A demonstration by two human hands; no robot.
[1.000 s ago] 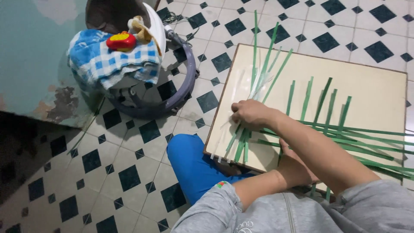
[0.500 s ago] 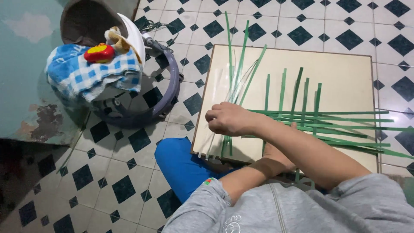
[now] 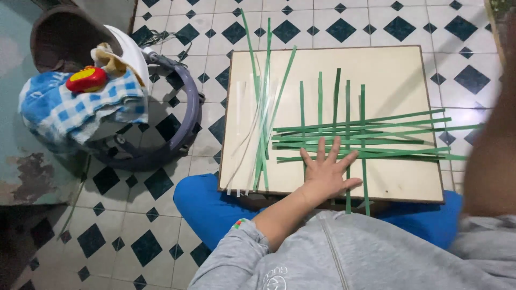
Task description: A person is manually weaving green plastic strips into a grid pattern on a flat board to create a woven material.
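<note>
My left hand (image 3: 325, 172) lies flat, palm down and fingers spread, on the near edge of a weave of green strips (image 3: 365, 134). The weave has upright strips crossed by long strips running to the right. It rests on a cream board (image 3: 398, 70) across my lap. A loose bundle of green strips (image 3: 263, 107) and a few white strips (image 3: 240, 107) lie on the board's left part, apart from the hand. At the right edge a blurred forearm (image 3: 489, 150) of mine rises over the board; its hand is out of sight.
The board sits on my blue trouser legs (image 3: 204, 209) over a black-and-white tiled floor (image 3: 344, 27). To the left stands a grey ringed baby walker (image 3: 185, 134) with a blue checked cloth (image 3: 64, 113) and a red toy (image 3: 87, 79).
My left hand has left the loose bundle at the board's left, opened out, and moved right onto the woven strips. My right forearm has come up at the right edge.
</note>
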